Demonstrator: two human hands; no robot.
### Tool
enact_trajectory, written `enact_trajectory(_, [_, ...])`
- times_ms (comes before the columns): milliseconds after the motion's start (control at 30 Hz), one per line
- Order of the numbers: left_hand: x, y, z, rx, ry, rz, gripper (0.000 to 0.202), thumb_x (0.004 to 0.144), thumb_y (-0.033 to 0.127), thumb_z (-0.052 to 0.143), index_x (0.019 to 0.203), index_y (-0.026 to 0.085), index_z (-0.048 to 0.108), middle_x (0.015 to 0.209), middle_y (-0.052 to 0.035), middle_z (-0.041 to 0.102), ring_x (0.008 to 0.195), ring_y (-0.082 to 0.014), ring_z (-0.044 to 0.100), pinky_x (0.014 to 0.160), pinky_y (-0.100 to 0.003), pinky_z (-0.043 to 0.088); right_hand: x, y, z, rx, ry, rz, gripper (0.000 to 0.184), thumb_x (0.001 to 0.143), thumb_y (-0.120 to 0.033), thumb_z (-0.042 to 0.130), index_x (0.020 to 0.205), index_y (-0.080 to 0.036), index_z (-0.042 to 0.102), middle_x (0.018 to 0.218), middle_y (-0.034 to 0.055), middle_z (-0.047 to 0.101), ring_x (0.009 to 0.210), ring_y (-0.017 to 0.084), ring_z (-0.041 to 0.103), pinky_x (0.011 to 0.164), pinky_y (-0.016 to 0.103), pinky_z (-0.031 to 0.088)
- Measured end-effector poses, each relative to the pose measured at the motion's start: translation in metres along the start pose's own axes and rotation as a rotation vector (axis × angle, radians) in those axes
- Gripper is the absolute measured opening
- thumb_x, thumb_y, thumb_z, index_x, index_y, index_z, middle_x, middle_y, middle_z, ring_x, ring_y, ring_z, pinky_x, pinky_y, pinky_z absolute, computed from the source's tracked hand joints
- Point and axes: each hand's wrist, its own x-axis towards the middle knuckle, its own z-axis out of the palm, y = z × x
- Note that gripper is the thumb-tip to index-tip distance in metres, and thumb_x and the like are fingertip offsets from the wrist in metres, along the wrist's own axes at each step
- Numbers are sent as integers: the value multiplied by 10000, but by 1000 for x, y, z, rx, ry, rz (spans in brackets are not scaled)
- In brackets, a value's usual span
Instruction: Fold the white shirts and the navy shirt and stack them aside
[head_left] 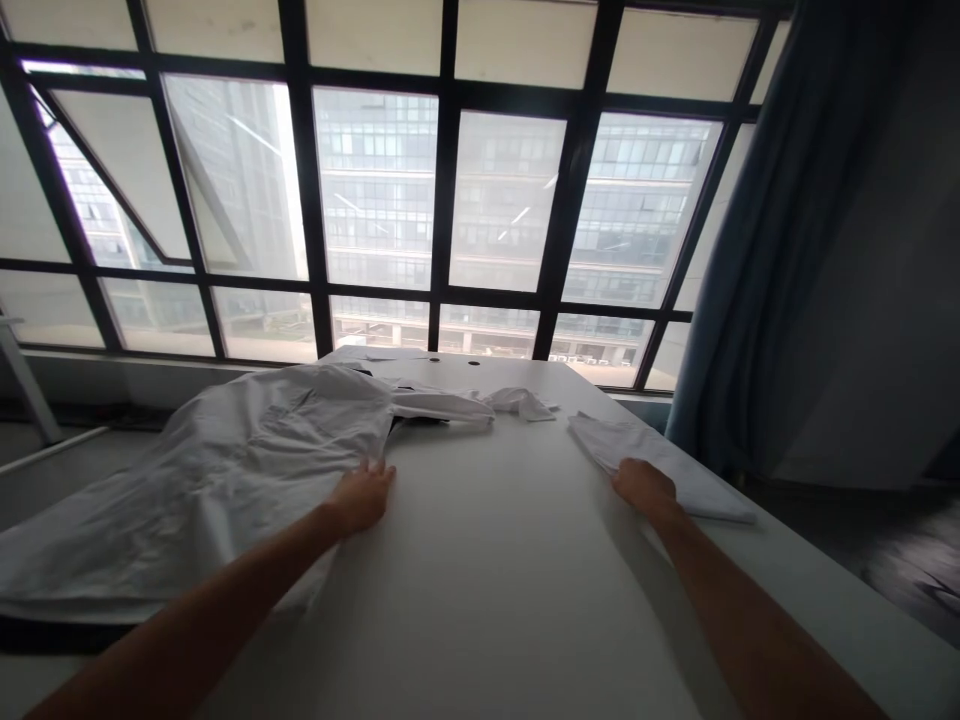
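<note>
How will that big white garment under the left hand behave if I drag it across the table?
Likely floppy: the white garment lies rumpled and seems to overhang the table. Probably light, thin fabric, so it should slide on the smooth top, bunching ahead of the left hand.

A white shirt (247, 450) lies spread and rumpled over the left half of the table (487, 560), its body draping past the left edge and one sleeve stretched toward the far middle. A smaller white folded cloth (675, 460) lies flat along the table's right edge, set at a slant.
</note>
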Motion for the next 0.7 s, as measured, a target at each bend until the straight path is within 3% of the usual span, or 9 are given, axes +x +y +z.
enact_trajectory(167, [-13, 17, -10, 13, 54, 1, 435, 935, 170, 340, 1313, 206, 552, 1412, -130, 506, 1322, -302, 433, 1042, -459, 367, -19, -24, -19, 90, 65, -155, 325, 897, -222, 435, 980, -59, 703, 1088, 263, 670, 1041, 350, 638, 793, 402, 476])
enact_trajectory(267, [-14, 18, -15, -56, 114, -4, 352, 971, 292, 376, 1218, 213, 612, 1345, -116, 570, 1276, -274, 482, 1042, -420, 377, -58, -61, -29, 201, 10, -404, 321, 920, -315, 455, 901, -116, 707, 946, 149, 721, 908, 260, 680, 733, 312, 492])
enact_trajectory(300, [-14, 19, -17, -80, 133, -5, 348, 979, 326, 370, 1177, 207, 630, 1304, -116, 599, 1246, -269, 509, 1035, -412, 383, -73, -75, -30, 254, -81, -512, 321, 912, -382, 487, 878, -154, 710, 865, 84, 730, 802, 208, 692, 679, 267, 495])
enact_trajectory(367, [-15, 23, -21, -124, 151, 1, 389, 1000, 362, 318, 1092, 185, 652, 1191, -116, 656, 1158, -258, 569, 1004, -390, 402, -98, -97, -30, 505, -486, -808, 405, 912, -494, 480, 945, -155, 698, 871, 70, 732, 732, 173, 693, 632, 248, 504])
enact_trajectory(433, [-16, 26, -27, -181, 132, -35, 470, 1014, 392, 255, 994, 157, 662, 1058, -126, 691, 1043, -249, 626, 935, -356, 435, -108, -109, -27, 649, -588, -891, 488, 893, -569, 479, 972, -135, 688, 895, 88, 729, 715, 167, 692, 612, 247, 506])
enact_trajectory(567, [-21, 28, -35, -280, 49, -187, 445, 962, 486, 390, 922, 133, 657, 986, -148, 697, 917, -258, 663, 796, -315, 471, -94, -100, -16, 524, -200, -734, 410, 838, -524, 583, 908, -145, 722, 876, 91, 730, 741, 186, 672, 640, 261, 482])
enact_trajectory(633, [-22, 28, -36, -263, 58, -144, 349, 928, 435, 484, 946, 133, 659, 1061, -146, 682, 975, -253, 651, 827, -295, 464, -86, -94, -10, 471, -174, -727, 392, 828, -512, 593, 915, -157, 736, 891, 86, 734, 749, 191, 660, 651, 265, 470])
enact_trajectory(700, [-22, 29, -36, -213, 92, -85, 304, 925, 386, 503, 940, 130, 666, 1111, -148, 663, 1038, -248, 629, 875, -282, 447, -86, -95, -5, 496, -226, -766, 432, 841, -531, 556, 934, -153, 741, 899, 89, 736, 754, 193, 652, 655, 265, 464])
